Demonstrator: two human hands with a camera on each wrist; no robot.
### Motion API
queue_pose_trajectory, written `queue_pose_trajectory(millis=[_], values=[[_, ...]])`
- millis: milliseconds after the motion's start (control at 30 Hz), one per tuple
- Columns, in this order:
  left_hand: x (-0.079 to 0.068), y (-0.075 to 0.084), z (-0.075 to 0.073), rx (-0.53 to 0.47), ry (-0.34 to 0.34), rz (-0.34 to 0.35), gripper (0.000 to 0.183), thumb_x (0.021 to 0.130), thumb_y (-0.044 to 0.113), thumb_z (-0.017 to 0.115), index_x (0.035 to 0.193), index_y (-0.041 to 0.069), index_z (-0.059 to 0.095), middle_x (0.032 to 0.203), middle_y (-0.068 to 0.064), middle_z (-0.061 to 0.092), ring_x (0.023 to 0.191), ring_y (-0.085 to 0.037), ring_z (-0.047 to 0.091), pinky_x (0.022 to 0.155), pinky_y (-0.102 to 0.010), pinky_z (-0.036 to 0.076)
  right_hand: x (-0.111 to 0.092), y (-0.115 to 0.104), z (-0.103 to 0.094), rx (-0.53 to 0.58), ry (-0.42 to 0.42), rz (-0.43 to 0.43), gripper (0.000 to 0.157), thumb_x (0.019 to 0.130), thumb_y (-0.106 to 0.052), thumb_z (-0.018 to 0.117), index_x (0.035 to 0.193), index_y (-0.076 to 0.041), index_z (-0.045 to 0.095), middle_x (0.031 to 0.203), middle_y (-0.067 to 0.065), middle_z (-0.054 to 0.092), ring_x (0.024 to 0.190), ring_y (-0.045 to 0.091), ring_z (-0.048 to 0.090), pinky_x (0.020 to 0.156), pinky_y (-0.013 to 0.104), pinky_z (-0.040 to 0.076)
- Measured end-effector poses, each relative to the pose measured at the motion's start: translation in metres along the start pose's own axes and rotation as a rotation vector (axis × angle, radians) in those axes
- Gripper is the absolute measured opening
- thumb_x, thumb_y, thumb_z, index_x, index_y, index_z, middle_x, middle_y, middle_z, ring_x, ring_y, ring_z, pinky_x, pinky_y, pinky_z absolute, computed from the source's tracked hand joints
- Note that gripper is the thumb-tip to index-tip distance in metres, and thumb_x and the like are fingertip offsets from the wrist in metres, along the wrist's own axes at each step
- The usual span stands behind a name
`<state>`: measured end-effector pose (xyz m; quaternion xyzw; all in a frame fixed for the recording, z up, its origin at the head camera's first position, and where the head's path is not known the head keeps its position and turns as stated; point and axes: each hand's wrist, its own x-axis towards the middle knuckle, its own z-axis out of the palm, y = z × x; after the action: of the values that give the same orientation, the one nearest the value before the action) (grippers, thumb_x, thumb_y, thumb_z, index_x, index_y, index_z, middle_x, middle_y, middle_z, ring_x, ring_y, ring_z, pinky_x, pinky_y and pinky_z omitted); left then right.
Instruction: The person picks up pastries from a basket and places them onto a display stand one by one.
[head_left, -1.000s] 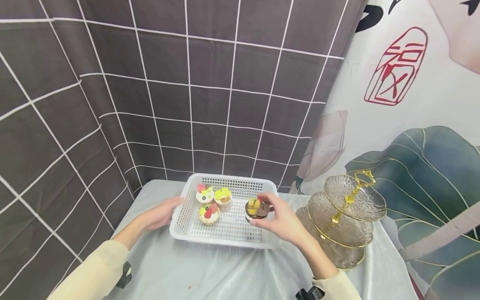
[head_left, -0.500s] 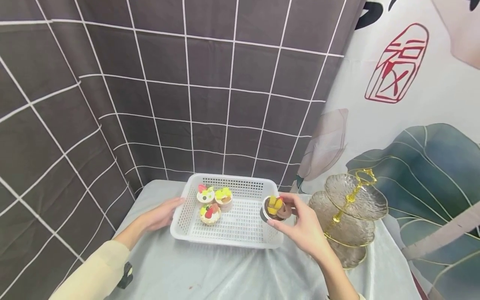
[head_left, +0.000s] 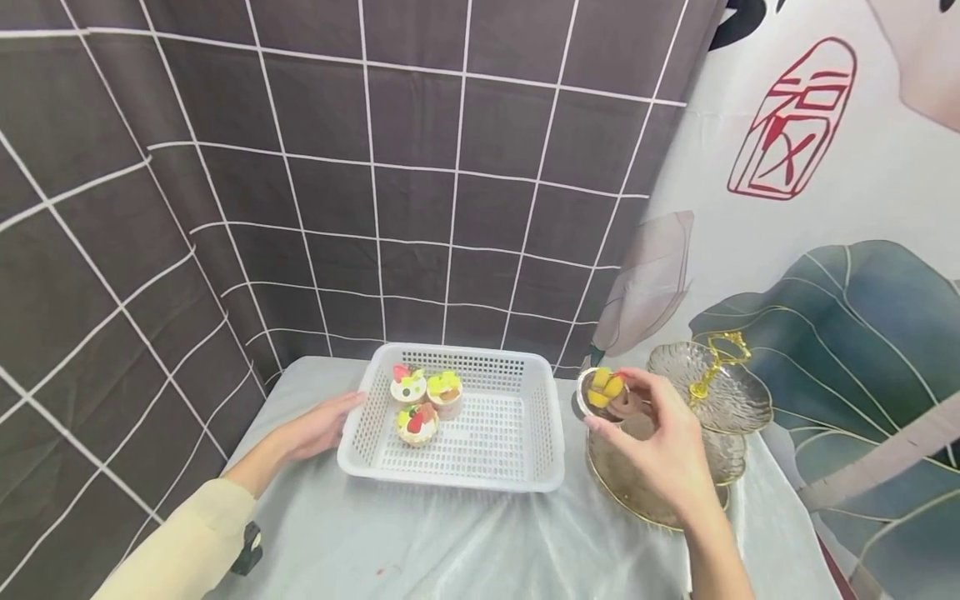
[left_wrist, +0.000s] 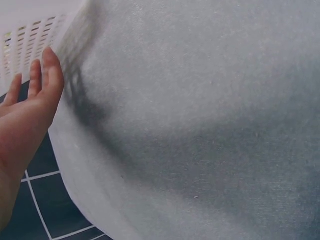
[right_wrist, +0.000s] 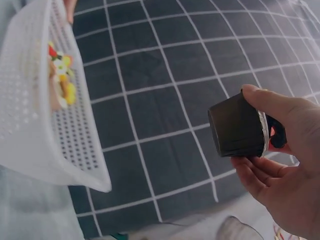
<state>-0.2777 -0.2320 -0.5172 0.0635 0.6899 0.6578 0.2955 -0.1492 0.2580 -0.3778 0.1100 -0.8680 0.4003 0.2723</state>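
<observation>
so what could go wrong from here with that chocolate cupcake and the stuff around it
The chocolate cupcake is held off the table between thumb and fingers, so it might slip and drop. The right hand overlaps the tiered stand in the head view, so it could bump it. The left hand is at the white basket's side; a nudge might jostle the three cupcakes.

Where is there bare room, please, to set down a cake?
In the white basket, the right half is bare, between three small cakes and the right wall. The tablecloth is bare in front of the basket, between left sleeve and tiered stand. Crowded: the basket's left half, and at the stand, where the right hand holds a chocolate cake.
</observation>
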Motion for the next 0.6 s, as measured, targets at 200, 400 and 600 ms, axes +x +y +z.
queue_pose_trajectory(millis=[200,400,600], values=[[-0.001,0.001,0.001,-0.017,0.005,-0.005,0.074,0.116,0.05,0.032,0.17,0.006,0.005,0.171,-0.029,0.021,0.155,-0.05,0.028,0.121,-0.065,0.035,0.01,0.007,-0.017,-0.025,0.054,0.026,0.073,0.076,-0.007,0.098,0.14,-0.006,0.064,0.123,0.004,0.069,0.106,-0.005,0.061,0.096,0.004,0.046],[-0.001,0.001,0.002,-0.026,0.006,-0.012,0.076,0.116,0.051,0.034,0.17,0.007,0.005,0.171,-0.028,0.02,0.155,-0.05,0.027,0.121,-0.065,0.035,0.019,0.016,-0.026,-0.083,0.136,0.064,0.072,0.076,-0.007,0.097,0.14,-0.003,0.064,0.122,0.01,0.071,0.104,-0.009,0.057,0.093,0.002,0.044],[-0.001,0.001,0.002,-0.023,0.016,-0.018,0.077,0.115,0.052,0.034,0.17,0.006,0.005,0.171,-0.028,0.021,0.155,-0.049,0.028,0.12,-0.063,0.037,0.022,0.022,-0.031,-0.112,0.211,0.113,0.073,0.077,-0.01,0.097,0.142,-0.006,0.064,0.126,0.012,0.071,0.104,-0.009,0.054,0.089,0.003,0.044]])
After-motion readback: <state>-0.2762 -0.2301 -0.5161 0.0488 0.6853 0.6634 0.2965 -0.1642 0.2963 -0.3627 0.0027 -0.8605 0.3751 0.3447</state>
